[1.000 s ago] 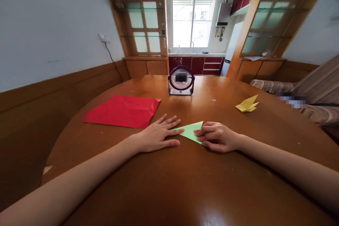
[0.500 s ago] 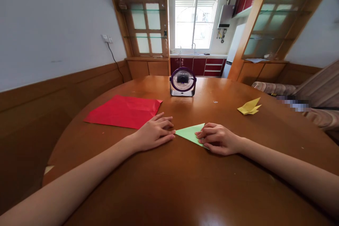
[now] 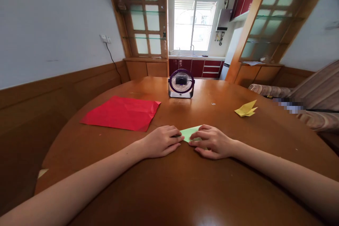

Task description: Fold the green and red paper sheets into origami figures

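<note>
A folded green paper [image 3: 190,133] lies on the round wooden table [image 3: 169,190] near its middle. My left hand [image 3: 161,141] grips the paper's left tip with curled fingers. My right hand [image 3: 212,142] rests over its right part, fingertips pinching the paper close to the left hand. Most of the green paper is hidden under the two hands; only a small strip shows between them.
A red paper sheet [image 3: 120,113] lies flat to the left. A small purple desk fan [image 3: 181,83] stands at the table's far side. A folded yellow paper figure [image 3: 245,109] sits at the right. A striped sofa [image 3: 304,102] is beyond the table's right edge.
My hands have drawn together over the green paper. The left hand went from flat beside it to curled on its tip, and far less of the paper shows.
</note>
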`<state>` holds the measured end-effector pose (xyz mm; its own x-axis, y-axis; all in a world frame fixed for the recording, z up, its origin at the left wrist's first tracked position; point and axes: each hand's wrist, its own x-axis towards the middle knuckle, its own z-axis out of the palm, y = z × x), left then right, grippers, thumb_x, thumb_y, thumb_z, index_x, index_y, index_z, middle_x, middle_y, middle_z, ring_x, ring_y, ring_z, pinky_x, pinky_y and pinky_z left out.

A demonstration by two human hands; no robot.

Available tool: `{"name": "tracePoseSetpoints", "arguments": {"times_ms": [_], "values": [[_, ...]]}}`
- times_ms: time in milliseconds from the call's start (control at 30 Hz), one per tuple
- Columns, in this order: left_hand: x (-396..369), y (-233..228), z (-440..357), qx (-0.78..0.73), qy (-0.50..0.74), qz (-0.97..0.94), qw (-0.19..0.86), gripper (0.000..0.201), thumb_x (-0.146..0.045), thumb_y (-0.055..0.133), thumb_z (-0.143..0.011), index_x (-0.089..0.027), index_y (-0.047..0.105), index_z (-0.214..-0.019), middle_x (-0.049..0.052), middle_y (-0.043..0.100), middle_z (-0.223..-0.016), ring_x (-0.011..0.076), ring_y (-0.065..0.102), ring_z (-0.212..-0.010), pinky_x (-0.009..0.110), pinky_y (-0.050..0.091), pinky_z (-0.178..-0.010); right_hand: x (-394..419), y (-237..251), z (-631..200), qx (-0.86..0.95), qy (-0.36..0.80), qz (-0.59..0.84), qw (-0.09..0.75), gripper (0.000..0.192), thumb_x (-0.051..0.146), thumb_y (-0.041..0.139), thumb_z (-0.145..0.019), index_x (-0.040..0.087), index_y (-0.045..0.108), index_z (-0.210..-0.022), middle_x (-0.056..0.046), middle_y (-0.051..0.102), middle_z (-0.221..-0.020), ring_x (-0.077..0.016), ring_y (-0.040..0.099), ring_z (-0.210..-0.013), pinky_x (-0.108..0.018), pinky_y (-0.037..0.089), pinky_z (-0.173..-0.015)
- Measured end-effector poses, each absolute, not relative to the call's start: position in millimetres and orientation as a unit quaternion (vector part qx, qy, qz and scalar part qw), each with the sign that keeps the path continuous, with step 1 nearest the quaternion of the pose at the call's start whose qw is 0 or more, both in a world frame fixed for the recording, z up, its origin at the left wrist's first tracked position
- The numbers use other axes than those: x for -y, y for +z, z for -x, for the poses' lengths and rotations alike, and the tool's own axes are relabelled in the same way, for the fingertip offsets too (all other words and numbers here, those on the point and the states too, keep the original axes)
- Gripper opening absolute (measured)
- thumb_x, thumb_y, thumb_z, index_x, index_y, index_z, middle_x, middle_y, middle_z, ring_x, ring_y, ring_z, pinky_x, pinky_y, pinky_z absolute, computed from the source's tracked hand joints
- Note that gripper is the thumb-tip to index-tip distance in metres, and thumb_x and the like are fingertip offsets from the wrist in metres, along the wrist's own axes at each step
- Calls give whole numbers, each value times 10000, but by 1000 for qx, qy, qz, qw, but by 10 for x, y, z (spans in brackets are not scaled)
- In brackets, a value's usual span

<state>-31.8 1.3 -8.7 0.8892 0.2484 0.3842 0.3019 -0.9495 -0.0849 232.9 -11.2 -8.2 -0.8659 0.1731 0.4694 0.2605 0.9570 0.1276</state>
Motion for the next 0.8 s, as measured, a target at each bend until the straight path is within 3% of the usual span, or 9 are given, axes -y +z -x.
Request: {"name": "tracePoseSetpoints", "arguments": {"times_ms": [300,533,667,800], "values": [[116,-82,242,183,-151,959,151,336,-274,393,-966,-113,648,-1115,88,673,-913,203,613,-763,326,510,-648,123,-71,-2312,969,-46,137,200,262,285,498,-929,169,650,-1108,-89,687,-1129,-209,609,-929,-391,476,-877],[159,-46,235,200,-129,961,137,337,-242,408,-942,-83,648,-1116,94,646,-905,211,607,-801,305,510,-606,189,-83,-2313,967,-59,187,161,284,295,471,-952,161,618,-1154,-134,597,-1269,-245,571,-1043,-436,458,-931],[102,-66,294,193,-157,962,111,317,-243,424,-944,-131,666,-1115,86,630,-920,188,605,-823,286,513,-669,216,-65,-2318,965,-47,206,154,344,311,467,-957,147,585,-1237,-162,580,-1224,-252,554,-1068,-438,454,-952],[56,-97,309,198,-202,955,87,319,-231,404,-952,-157,715,-960,62,627,-826,145,595,-743,243,479,-632,200,-74,-2326,968,-40,189,159,339,289,454,-964,174,581,-1256,-138,614,-1182,-242,565,-1035,-443,455,-937]]}}
